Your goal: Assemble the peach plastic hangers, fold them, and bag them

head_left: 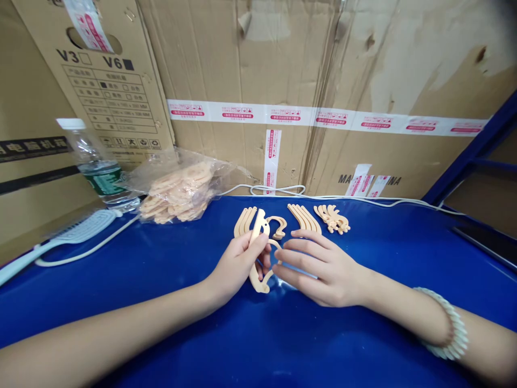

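My left hand (238, 256) is closed around a beige plastic piece that looks like a folding clothes hanger (259, 286), held upright over the blue table. A thin curved loop of it bulges out to the right. My right hand (319, 267) is beside that loop with its fingers stretched and spread. Its fingertips are at the loop's edge; whether they touch I cannot tell, and the thumb is hidden. Behind the hands lie a left row of curved hanger arms (243, 221), a hook (278, 225), a right row of curved arms (304, 218) and a pile of small hooks (333, 218).
At the back left, a clear bag (177, 188) holds many beige parts, near a water bottle (100, 172) and a pale blue hairbrush (76, 231). A white cable (363, 198) runs along the cardboard boxes (242, 70). A dark flat object (484, 245) lies at the right.
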`<state>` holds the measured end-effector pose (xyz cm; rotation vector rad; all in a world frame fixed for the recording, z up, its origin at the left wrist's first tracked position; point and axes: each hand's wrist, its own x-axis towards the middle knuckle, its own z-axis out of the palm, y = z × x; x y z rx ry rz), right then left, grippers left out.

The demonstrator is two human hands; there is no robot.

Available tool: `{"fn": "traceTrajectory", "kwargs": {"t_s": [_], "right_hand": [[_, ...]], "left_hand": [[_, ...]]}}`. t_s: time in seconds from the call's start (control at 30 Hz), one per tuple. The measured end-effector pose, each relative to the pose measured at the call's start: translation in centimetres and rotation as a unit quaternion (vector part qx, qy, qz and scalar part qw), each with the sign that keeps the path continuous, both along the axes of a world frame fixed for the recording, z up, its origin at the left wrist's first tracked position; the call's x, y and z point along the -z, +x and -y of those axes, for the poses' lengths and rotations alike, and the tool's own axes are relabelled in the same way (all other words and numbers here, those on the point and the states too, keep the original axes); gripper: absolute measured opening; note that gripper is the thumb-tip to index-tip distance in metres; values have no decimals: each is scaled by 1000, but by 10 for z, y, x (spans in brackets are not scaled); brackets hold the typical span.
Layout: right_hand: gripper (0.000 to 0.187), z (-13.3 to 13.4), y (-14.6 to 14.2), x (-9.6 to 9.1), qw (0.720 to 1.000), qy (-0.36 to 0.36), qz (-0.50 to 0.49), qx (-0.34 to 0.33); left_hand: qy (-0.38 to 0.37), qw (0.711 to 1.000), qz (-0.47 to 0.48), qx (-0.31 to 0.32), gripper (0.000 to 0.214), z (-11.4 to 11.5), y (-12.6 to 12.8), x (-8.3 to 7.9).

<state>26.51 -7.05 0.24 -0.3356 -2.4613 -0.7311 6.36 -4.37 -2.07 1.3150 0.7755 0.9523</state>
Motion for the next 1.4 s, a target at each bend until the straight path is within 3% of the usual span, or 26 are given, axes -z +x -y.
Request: {"fn": "traceTrajectory", "kwargs": {"t_s": [0.2, 0.57, 0.73, 0.87, 1.03, 1.13, 1.27, 1.4], "right_hand": [[21, -2, -2, 3, 998, -35, 36, 31], [26, 0, -1, 3, 996, -87, 17, 27], [29, 1, 0, 0, 976, -205, -74, 0], [43, 4, -2, -4, 904, -377, -202, -6], [49, 4, -4, -2, 751, -594, -287, -29], [49, 1, -4, -1, 675, -669, -307, -47], [38, -3, -2, -2, 627, -690, -360, -33], [30, -5, 0, 0, 612, -686, -394, -22]], "left_hand": [[20, 999, -25, 14, 39, 1, 0, -2], [38, 998, -41, 27, 42, 4, 0, -5], [47, 997, -56, 24, 42, 3, 1, -6], [75, 994, -76, 34, 39, 3, 1, -4], [104, 989, -97, 51, 34, 5, -1, -4], [108, 987, -106, 55, 33, 6, -2, -5], [116, 985, -121, 46, 33, 7, -2, -7], [128, 982, -140, 22, 34, 7, -2, -9]]}}
